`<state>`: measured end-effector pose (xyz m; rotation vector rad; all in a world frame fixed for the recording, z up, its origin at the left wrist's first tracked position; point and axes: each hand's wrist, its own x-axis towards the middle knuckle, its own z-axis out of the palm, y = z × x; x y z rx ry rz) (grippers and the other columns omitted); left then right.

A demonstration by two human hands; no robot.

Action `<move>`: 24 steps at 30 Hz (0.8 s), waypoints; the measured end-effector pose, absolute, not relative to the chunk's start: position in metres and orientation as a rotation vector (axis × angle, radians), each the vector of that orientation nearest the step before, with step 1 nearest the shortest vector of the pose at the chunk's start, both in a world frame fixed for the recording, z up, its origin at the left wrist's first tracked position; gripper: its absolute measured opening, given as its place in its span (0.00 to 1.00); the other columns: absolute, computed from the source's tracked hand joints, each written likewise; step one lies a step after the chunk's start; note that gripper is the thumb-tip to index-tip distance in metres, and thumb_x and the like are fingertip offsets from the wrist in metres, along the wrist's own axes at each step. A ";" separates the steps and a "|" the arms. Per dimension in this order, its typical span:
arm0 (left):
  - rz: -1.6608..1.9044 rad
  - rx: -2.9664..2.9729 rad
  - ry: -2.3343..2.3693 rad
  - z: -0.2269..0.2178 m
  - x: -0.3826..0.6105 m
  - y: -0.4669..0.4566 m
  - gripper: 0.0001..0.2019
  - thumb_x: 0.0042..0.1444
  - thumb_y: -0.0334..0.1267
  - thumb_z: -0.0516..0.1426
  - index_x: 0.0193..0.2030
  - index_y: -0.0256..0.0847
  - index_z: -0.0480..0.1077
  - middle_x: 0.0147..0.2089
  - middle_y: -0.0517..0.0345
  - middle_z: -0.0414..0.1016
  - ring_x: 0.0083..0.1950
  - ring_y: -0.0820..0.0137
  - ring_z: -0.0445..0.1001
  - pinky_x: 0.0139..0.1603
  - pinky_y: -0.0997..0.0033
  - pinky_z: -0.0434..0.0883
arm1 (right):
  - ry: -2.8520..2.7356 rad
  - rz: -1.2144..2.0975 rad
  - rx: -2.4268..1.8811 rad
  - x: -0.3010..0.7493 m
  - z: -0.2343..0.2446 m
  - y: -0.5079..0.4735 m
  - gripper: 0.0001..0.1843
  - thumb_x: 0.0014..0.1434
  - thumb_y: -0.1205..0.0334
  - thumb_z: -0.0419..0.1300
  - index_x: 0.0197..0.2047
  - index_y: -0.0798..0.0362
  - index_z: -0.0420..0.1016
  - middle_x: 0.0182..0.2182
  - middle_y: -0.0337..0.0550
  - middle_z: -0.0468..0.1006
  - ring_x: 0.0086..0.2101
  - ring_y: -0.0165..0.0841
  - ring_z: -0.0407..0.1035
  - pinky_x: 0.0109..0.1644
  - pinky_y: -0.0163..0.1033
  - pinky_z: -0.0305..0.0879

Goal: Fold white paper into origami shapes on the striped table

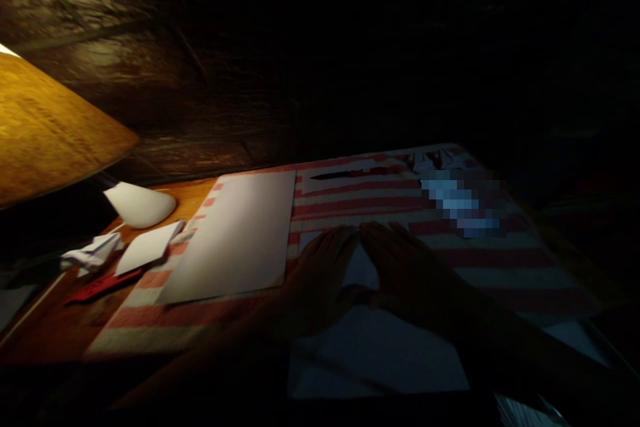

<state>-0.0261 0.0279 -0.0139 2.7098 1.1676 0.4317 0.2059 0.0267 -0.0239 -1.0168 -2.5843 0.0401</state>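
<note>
A white sheet of paper lies near the front edge of the striped cloth, dim in shadow. My left hand rests flat on its upper part, fingers stretched forward. Beside it my right hand also lies flat on the paper, fingers extended. The fingertips of both hands come close together at the far end, and the thumbs nearly meet nearer to me. A triangle of paper shows between the hands; the rest of that part is hidden beneath them. Left of my left hand lies a larger, brightly lit white sheet.
A red-and-white striped cloth covers the table. Behind the hands lies a knife with a dark blade. At left are a notepad, a red object, crumpled paper and a lamp with a yellow shade. A pixelated patch obscures something at right.
</note>
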 end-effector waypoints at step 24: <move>0.323 2.791 1.095 -0.019 -0.037 0.026 0.44 0.61 0.46 0.59 0.77 0.36 0.39 0.78 0.39 0.49 0.77 0.49 0.49 0.75 0.45 0.51 | -2.648 -0.053 -1.053 0.205 -0.028 0.028 0.51 0.61 0.30 0.54 0.71 0.63 0.60 0.70 0.59 0.60 0.69 0.56 0.52 0.70 0.64 0.54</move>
